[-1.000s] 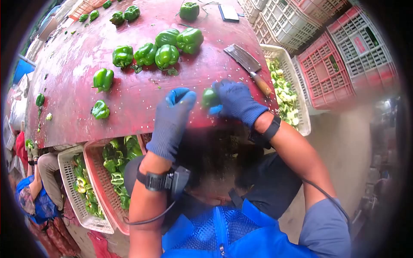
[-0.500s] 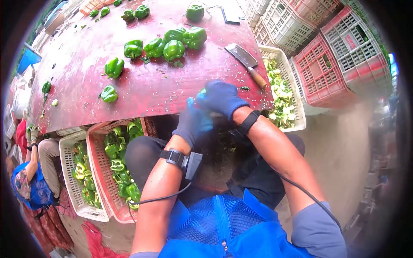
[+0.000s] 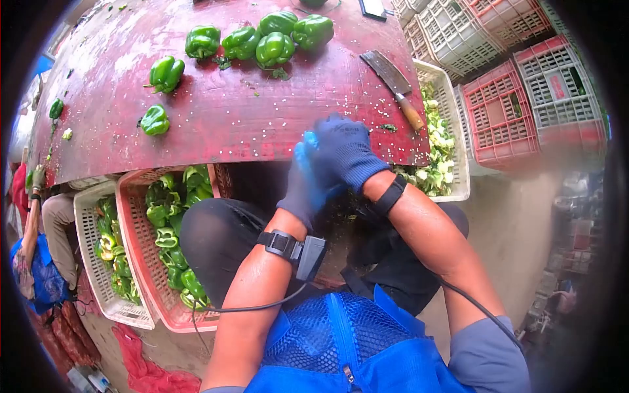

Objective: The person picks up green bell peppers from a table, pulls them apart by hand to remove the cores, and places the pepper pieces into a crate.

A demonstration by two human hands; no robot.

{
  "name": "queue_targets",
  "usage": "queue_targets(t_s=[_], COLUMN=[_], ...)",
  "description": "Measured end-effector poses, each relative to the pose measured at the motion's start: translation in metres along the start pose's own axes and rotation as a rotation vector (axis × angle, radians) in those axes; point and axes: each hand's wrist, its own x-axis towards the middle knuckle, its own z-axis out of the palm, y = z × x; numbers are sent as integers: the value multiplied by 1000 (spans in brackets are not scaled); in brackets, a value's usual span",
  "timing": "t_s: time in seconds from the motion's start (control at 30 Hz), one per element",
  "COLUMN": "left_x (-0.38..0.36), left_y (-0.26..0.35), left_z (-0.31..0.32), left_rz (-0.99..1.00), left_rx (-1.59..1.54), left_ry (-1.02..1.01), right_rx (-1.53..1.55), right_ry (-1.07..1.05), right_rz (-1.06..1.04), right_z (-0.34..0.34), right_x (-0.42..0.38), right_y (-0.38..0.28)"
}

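My right hand [image 3: 344, 147], in a dark blue knit glove, is closed with its fingers curled, just off the table's near edge. Against it presses my left hand [image 3: 303, 177], in a glove with a bright blue palm, blurred by motion, its fingers closed. What lies between the two hands is hidden. Ahead on the red table [image 3: 216, 141] lie several whole green bell peppers [image 3: 274, 50], the closest being a small bell pepper [image 3: 155, 120]. A cleaver [image 3: 388, 73] with a wooden handle rests to the right of my hands.
Below the table's left side stand a red crate [image 3: 134, 252] and a white crate [image 3: 92, 262] of cut peppers. A white crate [image 3: 462, 141] of pale pepper scraps is at right. Stacked crates [image 3: 501, 111] stand beyond it. Another person [image 3: 46, 262] sits far left.
My view has shifted, so the peppers sit higher in the picture. My hands have come closer together; the bit of green seen between them before is now hidden.
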Motion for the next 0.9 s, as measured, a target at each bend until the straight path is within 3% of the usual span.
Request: queue_targets(t_s=[0.07,0.1,0.23,0.37,0.5,0.7,0.77,0.8,0.83,0.9], left_x=[-3,-3,-6,-10,-10,-10,-7,-6,-7,-3], left_y=[1,0,-5,-8,-9,3,17,7,-4,-15], left_z=[11,14,23,26,29,18,-2,15,30,42], left_rz=[-122,-138,-138,-150,-145,-164,-93,-147,-161,-115], left_rx=[-784,-850,-442,-357,-302,-163,227,-211,-222,-1060], left_ry=[118,149,193,213,228,256,94,191,183,294], right_rx=[5,3,-10,-106,-94,-120,-124,-113,-113,-171], right_ry=[91,80,47,101,22,73,42,14,-6,3], right_rz=[-40,-36,-47,-135,-104,-113,-77,-71,-69,-46], right_z=[3,4,1,10,7,13,13,11,11,13], right_x=[-2,-3,-7,-20,-20,-17,-14,-14,-12,-7], right_y=[0,-1,-2,-4,-6,-9,-10,-11,-12,-15])
